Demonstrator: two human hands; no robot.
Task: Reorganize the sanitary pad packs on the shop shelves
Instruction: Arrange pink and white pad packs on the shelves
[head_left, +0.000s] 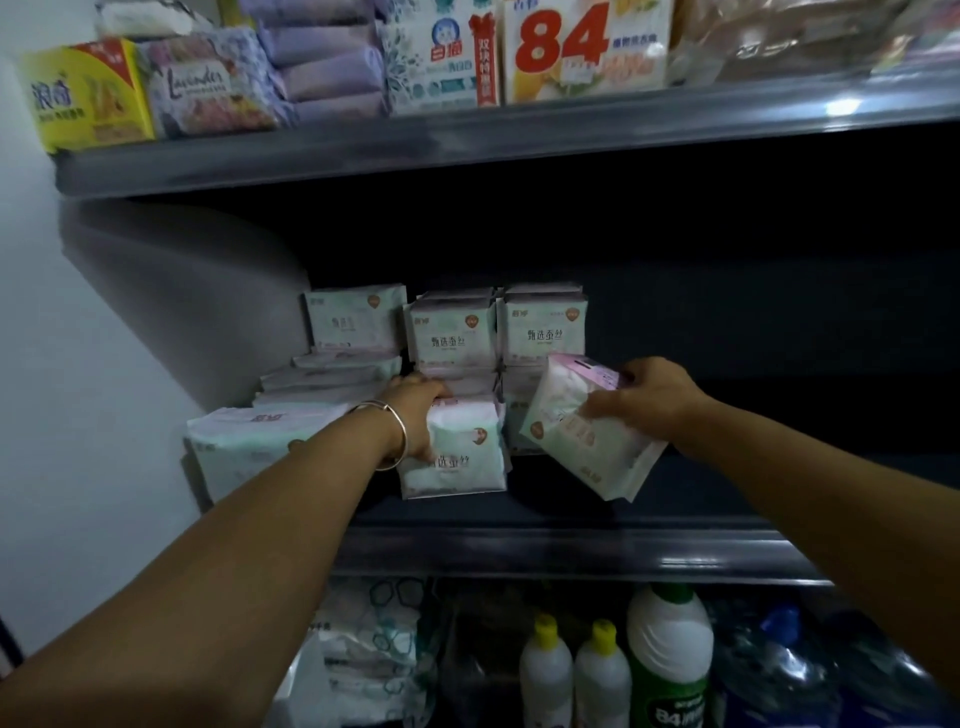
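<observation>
Scene: shop shelving seen from a head camera, with two bare arms reaching into a dark middle shelf (571, 551).
Left hand: left hand (415, 410), a thin metal bangle (397, 439) at the wrist, rests on top of an upright front pack (457, 457). Fingers curve over its top edge, probably steadying it or about to draw it forward. Whether they truly clamp it cannot be told.
Right hand: right hand (649, 400) grips a tilted pack (587, 441), fingers curled over its upper face. It is held clear of the shelf, just right of the stock, likely awaiting a slot.
Pad packs: sanitary pad packs sit at the shelf's left end. Standing rows (498, 332) at the back face outward so the labels read. A flat pile (332, 379) lies to the left, with a larger pack (244, 447) in front of it.
Materials: packs are soft, pillowy plastic wrap, pale mint and pink, slightly glossy, and look easily squashed.
Shelf: dark, smooth, with a shiny front lip.
Above: yellow soap box (85, 96) and lavender-printed packets (213, 85).
Below: white bottles with yellow caps (571, 670).
</observation>
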